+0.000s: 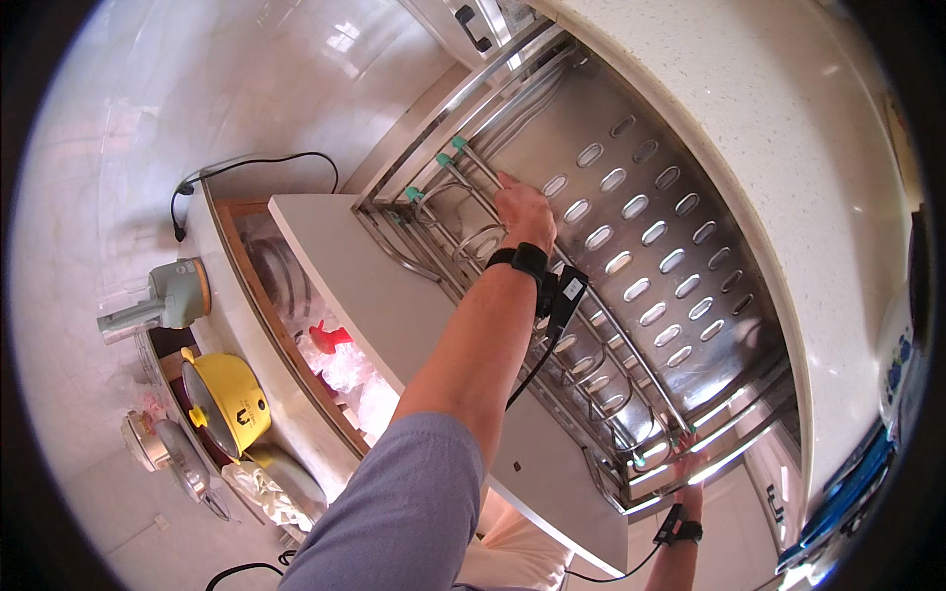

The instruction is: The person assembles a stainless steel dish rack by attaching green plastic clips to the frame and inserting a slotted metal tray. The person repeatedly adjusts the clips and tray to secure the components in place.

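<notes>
A wire dish rack (609, 340) of silvery rods and curved loops, with green end pieces, lies along the front of a pull-out metal basket (424, 138). My left hand (524, 212) is closed round the rack's long rod near its far-left end; the fingertips are partly hidden. At the opposite end, my right hand (692, 461) has its fingers up at the green end piece, beside the basket's side rail. Its grip is small and partly hidden. Under the rack is the basket's stainless steel bottom (655, 286) with oval slots. Each wrist wears a black band with a small device.
The basket's pale front panel (345, 266) stands toward me. A pale countertop (749, 128) overhangs the right. To the left, an open drawer (261, 251) holds plastic bags and a red object (328, 338). Beyond it are a yellow pot (232, 399), a grey-green appliance (180, 294) and a black cord (256, 161).
</notes>
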`<state>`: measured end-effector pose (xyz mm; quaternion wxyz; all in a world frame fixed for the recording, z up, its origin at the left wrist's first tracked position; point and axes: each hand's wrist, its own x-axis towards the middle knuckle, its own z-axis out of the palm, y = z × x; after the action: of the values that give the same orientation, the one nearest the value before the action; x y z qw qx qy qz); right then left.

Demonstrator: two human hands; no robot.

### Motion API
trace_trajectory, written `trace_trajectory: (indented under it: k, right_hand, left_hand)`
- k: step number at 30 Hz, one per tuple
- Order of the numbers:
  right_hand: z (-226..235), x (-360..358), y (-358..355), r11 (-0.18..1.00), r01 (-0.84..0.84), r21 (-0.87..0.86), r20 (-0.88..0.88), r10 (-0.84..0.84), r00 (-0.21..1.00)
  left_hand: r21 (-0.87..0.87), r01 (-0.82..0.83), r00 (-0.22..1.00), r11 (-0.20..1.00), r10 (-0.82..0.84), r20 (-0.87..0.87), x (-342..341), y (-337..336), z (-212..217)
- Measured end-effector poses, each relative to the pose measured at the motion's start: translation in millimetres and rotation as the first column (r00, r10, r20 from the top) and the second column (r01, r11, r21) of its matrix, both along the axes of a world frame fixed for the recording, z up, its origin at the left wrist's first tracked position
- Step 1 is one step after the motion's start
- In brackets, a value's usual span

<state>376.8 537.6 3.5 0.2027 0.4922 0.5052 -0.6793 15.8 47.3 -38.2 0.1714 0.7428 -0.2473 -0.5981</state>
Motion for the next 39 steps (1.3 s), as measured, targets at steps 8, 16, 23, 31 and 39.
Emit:
trace_trajectory:
  k: [8, 16, 23, 31, 39]
  right_hand:
    - [-1.2, 1.2, -5.8, 1.0, 0.015, -0.01, 0.012, -0.014, 1.0]
    - [6.1, 1.5, -5.9, 1.0, 0.004, -0.018, -0.003, -0.004, 1.0]
    - [4.2, -3.2, -7.7, 0.999, 0.026, -0.019, -0.02, -0.026, 0.999]
    - [10.8, -4.0, -6.3, 1.0, 0.026, -0.018, -0.014, -0.026, 1.0]
    - [8.8, -3.8, -12.6, 0.999, 0.039, -0.038, -0.011, -0.039, 0.999]
  left_hand:
    - [-0.131, 0.353, 0.932, 0.926, -0.335, 0.139, 6.9, -0.7, -2.4]
    - [-0.235, 0.684, 0.696, 0.69, -0.714, -0.071, 37.8, -18.1, -28.0]
    - [-0.276, 0.901, 0.38, 0.334, -0.915, 0.134, 30.0, -10.0, -29.5]
    - [0.223, 0.965, -0.109, 0.139, -0.56, 0.822, -8.4, -31.9, -4.1]
    - [-0.072, 0.997, 0.026, -0.042, -0.66, 0.751, -7.9, -80.5, 53.3]
